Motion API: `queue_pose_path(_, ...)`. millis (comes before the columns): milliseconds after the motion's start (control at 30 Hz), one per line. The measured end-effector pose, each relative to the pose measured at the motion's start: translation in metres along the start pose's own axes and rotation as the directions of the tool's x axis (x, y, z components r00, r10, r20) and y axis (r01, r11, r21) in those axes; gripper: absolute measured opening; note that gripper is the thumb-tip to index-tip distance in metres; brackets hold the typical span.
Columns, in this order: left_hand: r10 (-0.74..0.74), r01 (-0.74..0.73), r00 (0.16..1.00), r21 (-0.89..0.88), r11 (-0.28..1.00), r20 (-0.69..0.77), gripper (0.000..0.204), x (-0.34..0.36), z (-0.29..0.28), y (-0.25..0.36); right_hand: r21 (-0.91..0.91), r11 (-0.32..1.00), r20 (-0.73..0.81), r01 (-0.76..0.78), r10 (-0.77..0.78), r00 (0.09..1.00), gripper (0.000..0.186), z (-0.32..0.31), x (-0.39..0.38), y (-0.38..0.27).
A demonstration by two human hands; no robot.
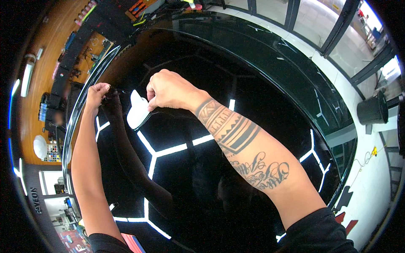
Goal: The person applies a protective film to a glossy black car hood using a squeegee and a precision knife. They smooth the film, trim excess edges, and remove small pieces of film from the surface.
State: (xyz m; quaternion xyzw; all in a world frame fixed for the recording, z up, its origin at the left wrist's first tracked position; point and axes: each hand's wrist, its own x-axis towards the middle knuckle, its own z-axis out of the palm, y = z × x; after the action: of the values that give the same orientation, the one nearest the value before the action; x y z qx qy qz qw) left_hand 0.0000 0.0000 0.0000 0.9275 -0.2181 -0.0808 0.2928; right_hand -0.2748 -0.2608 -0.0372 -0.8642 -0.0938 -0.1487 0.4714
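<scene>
The glossy black panel point(190, 185) mirrors hexagonal lights. At 9 o'clock, between both hands, sits the white fin-shaped part point(138, 114). Left hand point(98, 93): fingers pinched narrow. Right hand point(171, 88): fingers curled at its edge; grip cannot be told. Beyond: bucket point(372, 111), 3 o'clock; glass doors point(313, 21), 2 o'clock.

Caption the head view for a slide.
Left hand and right hand, fingers pinched, over a glossy black car panel, with a white fin-shaped piece beside the right.
</scene>
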Motion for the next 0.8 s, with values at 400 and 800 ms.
queue_pose_path(400,0.013,-0.014,0.999,0.012,1.000,0.031,0.014,0.002,0.012,-0.004,0.042,0.999,0.022,0.009,-0.010,1.000,0.009,-0.007,-0.005,0.002)
queue_pose_path(800,0.030,-0.030,0.999,0.002,1.000,0.011,0.011,-0.006,0.007,-0.003,0.014,0.999,-0.078,0.035,-0.033,0.996,0.007,0.010,-0.004,0.004)
